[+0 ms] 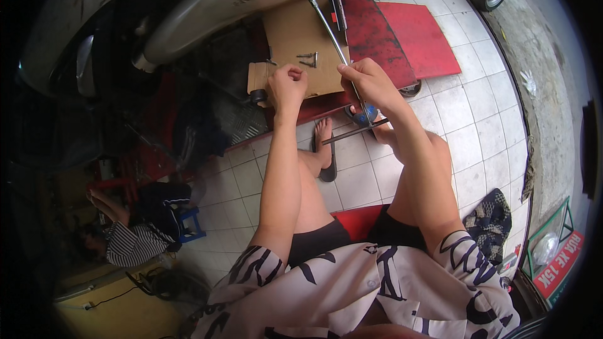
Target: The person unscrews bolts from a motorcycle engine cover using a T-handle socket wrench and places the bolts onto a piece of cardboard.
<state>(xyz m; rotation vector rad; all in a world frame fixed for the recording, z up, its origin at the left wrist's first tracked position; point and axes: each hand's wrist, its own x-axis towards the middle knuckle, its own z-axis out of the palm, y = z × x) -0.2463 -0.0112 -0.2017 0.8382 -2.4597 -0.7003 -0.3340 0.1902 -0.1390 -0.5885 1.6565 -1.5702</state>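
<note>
My right hand (370, 85) is wrapped round the shaft of a long T-handle wrench (325, 23), its crossbar at the near end above the floor. The wrench's far end reaches the underside of a grey scooter body (235, 3); I cannot tell whether it sits on a fastener. My left hand (289, 88) hovers over the near edge of a flat cardboard sheet (295, 28), fingers curled together; what they hold, if anything, is hidden. Just beyond it several small dark bolts (309, 59) lie on the cardboard. A black cylindrical piece (258, 95) lies beside my left wrist.
The cardboard rests on a red metal platform (377, 37) with a red ramp (427, 41). A long black-and-silver object (338, 11) lies at its far side. At left, a person in a striped top (135, 242) is near a blue stool (190, 225). A patterned cloth (490, 223) lies right.
</note>
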